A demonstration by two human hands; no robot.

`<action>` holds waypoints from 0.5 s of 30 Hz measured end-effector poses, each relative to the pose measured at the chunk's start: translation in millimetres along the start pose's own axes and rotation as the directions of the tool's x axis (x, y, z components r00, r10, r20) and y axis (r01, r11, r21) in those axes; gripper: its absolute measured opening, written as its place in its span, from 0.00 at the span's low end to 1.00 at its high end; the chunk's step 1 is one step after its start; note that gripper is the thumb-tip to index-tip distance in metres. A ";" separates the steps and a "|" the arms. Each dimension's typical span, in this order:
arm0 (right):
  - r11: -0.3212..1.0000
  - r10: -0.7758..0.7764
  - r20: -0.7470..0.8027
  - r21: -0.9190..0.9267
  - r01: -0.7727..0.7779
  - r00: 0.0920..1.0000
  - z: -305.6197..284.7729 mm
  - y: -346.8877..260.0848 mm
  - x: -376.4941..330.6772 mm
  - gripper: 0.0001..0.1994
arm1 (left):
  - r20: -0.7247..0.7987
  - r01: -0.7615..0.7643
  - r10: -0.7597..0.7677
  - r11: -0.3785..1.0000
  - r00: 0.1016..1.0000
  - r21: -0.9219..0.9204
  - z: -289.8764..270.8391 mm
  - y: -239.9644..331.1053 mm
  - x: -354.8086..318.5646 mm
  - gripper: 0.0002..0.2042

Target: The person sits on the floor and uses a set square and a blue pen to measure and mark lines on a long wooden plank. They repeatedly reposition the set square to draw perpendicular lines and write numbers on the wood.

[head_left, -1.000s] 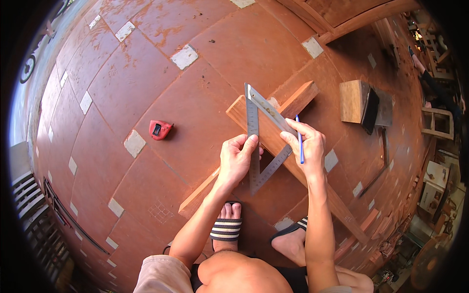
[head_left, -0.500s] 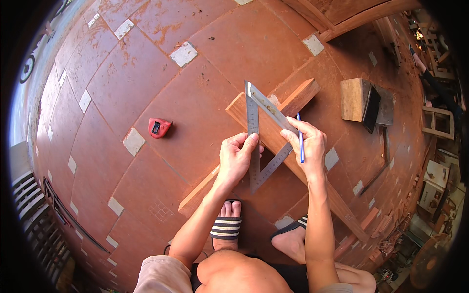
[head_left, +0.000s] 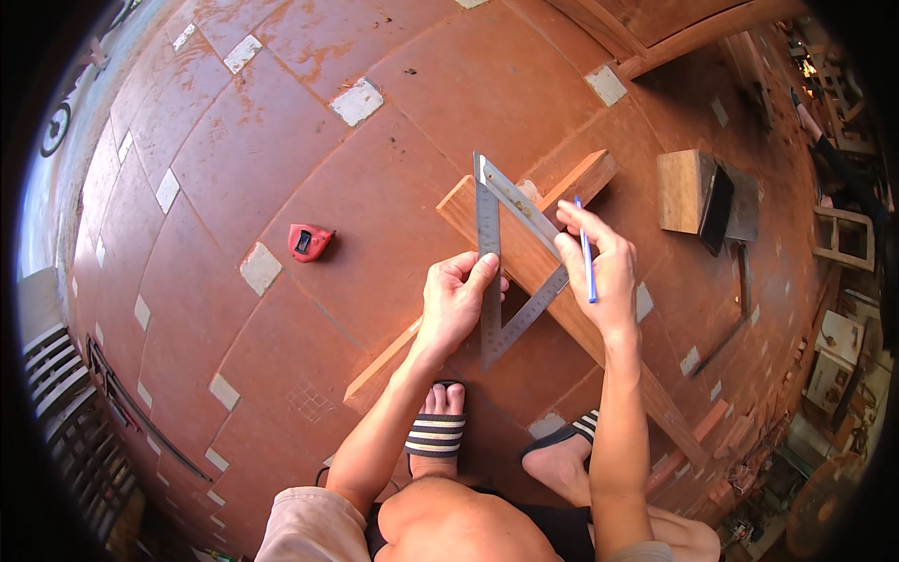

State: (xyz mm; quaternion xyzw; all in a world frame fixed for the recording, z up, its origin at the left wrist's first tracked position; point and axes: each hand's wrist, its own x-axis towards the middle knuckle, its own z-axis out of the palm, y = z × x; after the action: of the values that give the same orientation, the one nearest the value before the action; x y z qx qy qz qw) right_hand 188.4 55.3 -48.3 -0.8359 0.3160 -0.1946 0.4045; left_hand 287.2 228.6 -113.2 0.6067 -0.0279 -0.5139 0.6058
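Note:
My left hand pinches the long ruled edge of a metal triangle square between thumb and fingers. The square lies over a reddish wooden board that runs diagonally toward the lower right. A second wooden beam crosses beneath that board, its other end near my left forearm. My right hand is closed around a blue and white pen, just right of the square's thick edge. The pen stands nearly lengthwise to the hand, and the thumb appears off the square.
On the tiled floor, a red tape measure lies to the left. At the right a wooden block has a dark phone-like slab leaning on it. Wooden furniture stands at the far right. My sandalled feet are close below the beams.
My right hand has drawn slightly right, off the square's edge, taking the pen with it. My left hand keeps its hold on the square. The whole view has shifted a little.

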 end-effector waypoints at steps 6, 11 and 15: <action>0.989 -0.145 0.516 0.048 0.141 0.844 6.2 -41.9 62.1 0.11 | 0.005 -0.034 0.034 0.999 0.999 -0.011 0.3 -3.3 0.8 0.17; 0.988 -0.040 0.655 -0.089 0.129 0.755 28.7 -52.2 81.9 0.10 | 0.005 -0.054 0.054 0.998 0.999 -0.026 0.6 -5.1 2.7 0.18; 0.947 -0.031 0.680 -0.214 0.239 0.733 34.6 -51.6 83.3 0.10 | -0.001 -0.047 0.047 0.999 0.999 -0.014 1.3 -3.9 1.8 0.18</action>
State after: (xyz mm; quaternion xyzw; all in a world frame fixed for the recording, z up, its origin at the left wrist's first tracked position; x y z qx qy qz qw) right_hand 287.9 41.7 -21.9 -0.9201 0.1125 0.1367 0.3494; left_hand 284.9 227.6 -116.9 0.6017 -0.0383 -0.4994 0.6221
